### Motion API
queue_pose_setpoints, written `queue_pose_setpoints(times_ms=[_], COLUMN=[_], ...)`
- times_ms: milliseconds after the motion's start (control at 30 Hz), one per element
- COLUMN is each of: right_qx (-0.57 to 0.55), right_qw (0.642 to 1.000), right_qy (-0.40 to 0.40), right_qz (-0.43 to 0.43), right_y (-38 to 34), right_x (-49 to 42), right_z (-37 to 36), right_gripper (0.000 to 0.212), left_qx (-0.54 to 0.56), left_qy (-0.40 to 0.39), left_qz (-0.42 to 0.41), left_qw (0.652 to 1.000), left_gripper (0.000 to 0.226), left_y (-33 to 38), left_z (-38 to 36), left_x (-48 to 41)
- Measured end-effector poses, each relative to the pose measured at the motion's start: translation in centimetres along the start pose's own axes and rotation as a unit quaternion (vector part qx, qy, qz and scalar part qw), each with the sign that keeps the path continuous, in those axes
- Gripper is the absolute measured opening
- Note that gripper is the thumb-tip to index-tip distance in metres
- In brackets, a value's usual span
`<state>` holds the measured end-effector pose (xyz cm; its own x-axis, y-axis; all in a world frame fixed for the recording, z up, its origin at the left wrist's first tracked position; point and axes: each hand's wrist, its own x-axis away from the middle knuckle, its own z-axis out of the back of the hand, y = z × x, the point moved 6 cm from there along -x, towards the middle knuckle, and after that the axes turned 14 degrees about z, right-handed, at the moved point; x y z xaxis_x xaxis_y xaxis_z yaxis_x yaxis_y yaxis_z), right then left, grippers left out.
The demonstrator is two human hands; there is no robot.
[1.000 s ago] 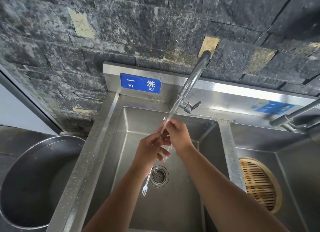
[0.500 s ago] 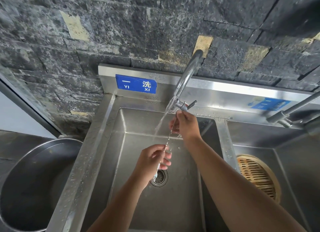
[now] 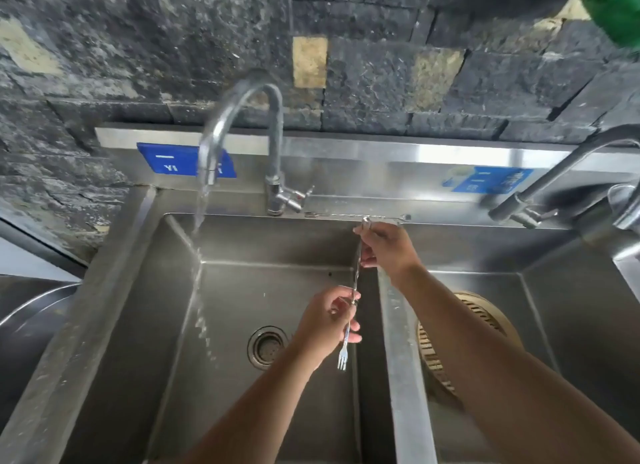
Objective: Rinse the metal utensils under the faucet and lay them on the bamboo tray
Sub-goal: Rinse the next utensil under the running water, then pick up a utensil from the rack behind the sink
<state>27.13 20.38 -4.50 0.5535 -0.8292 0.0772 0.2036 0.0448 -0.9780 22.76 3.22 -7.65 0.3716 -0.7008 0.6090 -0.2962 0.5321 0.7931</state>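
Observation:
A long thin metal fork (image 3: pixel 347 335) hangs nearly upright over the right side of the left sink basin (image 3: pixel 214 377), tines down. My left hand (image 3: pixel 329 320) grips its lower shaft. Higher up, my right hand (image 3: pixel 386 247) pinches the handle end, close to the basin's back rim. The faucet (image 3: pixel 239 117) is running; its stream (image 3: pixel 201 204) falls at the basin's left, well apart from the fork. The round bamboo tray (image 3: pixel 491 325) lies in the right basin, partly hidden by my right forearm. Another metal utensil (image 3: pixel 346 216) lies on the ledge behind the sink.
A drain strainer (image 3: pixel 267 346) sits in the left basin's floor. A metal divider (image 3: pixel 398 342) separates the two basins. A second faucet (image 3: pixel 540 193) reaches in from the right. A large steel bowl (image 3: pixel 27 318) stands at the left. Dark stone wall behind.
The view swung right and the faucet spout turned left. Both hands carried the fork right, out of the stream, toward the divider; the fork's tines now hang below my left hand.

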Motion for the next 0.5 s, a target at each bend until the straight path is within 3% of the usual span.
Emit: queue_pose_setpoints(times_ms=[200,367,500], right_qx=[0.031,0.064,0.093], right_qw=[0.999,0.996,0.993], right_qy=[0.008,-0.002,-0.019], right_qz=[-0.036,-0.059,-0.065], right_y=[5.1,9.4,11.9], right_x=[-3.3,-5.8,-7.5], right_z=[7.6,10.0,10.4], right_gripper=[0.006,0.02,0.019], left_qx=[-0.08,-0.169,-0.239], left_qy=[0.052,0.123,0.188], left_qz=[0.007,0.016,-0.008], left_qw=[0.995,0.978,0.953], left_gripper=[0.015,0.012,0.011], left_y=[0.1,0.1,0.2], left_z=[-7.9,-11.0,-11.7], left_x=[-4.4,-7.5,-8.9])
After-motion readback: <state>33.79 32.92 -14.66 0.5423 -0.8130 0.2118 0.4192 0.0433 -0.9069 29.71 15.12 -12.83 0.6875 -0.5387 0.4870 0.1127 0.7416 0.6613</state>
